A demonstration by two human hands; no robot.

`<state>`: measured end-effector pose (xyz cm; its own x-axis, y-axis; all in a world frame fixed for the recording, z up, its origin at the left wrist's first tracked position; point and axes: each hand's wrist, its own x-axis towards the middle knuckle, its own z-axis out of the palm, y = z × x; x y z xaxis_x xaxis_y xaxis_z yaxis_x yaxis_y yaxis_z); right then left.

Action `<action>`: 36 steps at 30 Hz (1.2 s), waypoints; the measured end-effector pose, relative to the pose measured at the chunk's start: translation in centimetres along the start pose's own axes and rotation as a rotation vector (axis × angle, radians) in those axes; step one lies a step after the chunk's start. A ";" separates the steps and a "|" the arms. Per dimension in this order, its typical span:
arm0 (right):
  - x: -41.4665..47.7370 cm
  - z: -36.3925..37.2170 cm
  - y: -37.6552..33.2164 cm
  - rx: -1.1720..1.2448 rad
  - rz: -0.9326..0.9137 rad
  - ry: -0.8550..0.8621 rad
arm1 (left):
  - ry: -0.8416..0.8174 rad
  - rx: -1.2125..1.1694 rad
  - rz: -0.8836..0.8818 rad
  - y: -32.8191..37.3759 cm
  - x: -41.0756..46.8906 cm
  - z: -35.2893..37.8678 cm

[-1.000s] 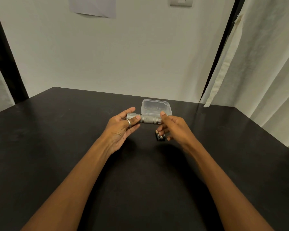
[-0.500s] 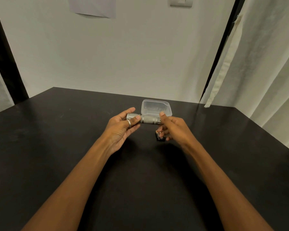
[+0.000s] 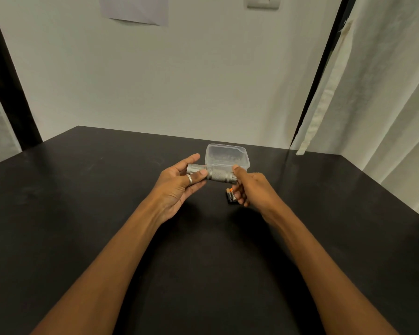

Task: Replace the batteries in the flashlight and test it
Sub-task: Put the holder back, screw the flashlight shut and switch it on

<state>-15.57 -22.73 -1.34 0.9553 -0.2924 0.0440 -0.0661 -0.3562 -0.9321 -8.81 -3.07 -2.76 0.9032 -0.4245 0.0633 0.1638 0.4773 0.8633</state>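
A short silver flashlight is held level above the black table, between both hands. My left hand, with a ring on one finger, grips its left end between thumb and fingers. My right hand holds the right end, thumb on top at the tail. Under my right fingers a small black holder with batteries, one showing an orange tip, is partly hidden; I cannot tell whether it rests on the table or is held.
A clear plastic container stands on the table just behind the flashlight. A white wall with a paper sheet is at the back. White curtains hang at the right.
Almost nothing differs: both hands stay on the flashlight in the same spot, and my right fingers have shifted slightly at the tail end.
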 end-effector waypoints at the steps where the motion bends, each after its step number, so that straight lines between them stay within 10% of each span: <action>1: 0.0 0.0 0.0 0.001 0.014 0.003 | -0.007 0.002 0.001 0.0 0.0 0.0; 36: -0.3 0.3 -0.2 0.355 -0.034 -0.124 | 0.058 -0.111 0.010 0.2 0.3 -0.1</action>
<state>-15.71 -22.28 -1.25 0.9842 -0.1687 0.0533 0.0493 -0.0279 -0.9984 -8.44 -3.03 -2.64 0.9261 -0.3751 0.0401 0.1941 0.5648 0.8021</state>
